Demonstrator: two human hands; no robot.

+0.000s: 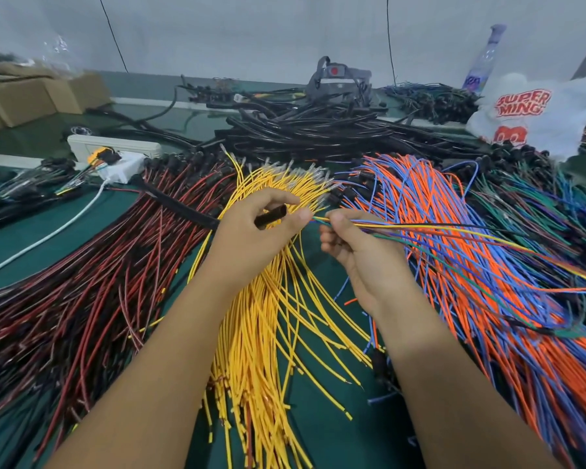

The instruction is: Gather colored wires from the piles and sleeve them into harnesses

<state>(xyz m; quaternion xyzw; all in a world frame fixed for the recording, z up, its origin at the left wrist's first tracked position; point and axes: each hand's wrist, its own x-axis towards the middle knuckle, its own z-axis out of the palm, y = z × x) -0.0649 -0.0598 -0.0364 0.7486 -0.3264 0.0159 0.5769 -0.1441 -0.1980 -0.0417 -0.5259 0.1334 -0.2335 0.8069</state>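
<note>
Now, in the head view, the left hand (251, 228) is gripping a short black tubular sleeve (270, 215), with the fingers curled over it and the thumb stretched below, and the open mouth of this sleeve is pointing to the right and a little upward. The right hand (352, 245) is pinching a thin mixed bundle of coloured wires (420, 231) (yellow, blue, green, black and red) between thumb and fingertips, and the short free ends of the bundle are sticking out to the left, toward the sleeve. The tips are sitting just beside the left thumb, a little lower than the sleeve mouth and not yet inside it. The long axis of the bundle is running nearly level from the right hand away to the right, over the pile of orange and blue wires (454, 265), while the sleeve axis is tilted slightly against it. I am judging that the coming move depends on bringing these two axes in one line, so the wire ends can enter the mouth. Both hands are hovering above the spread pile of yellow wires (261, 333) on the green table (318, 418).
</note>
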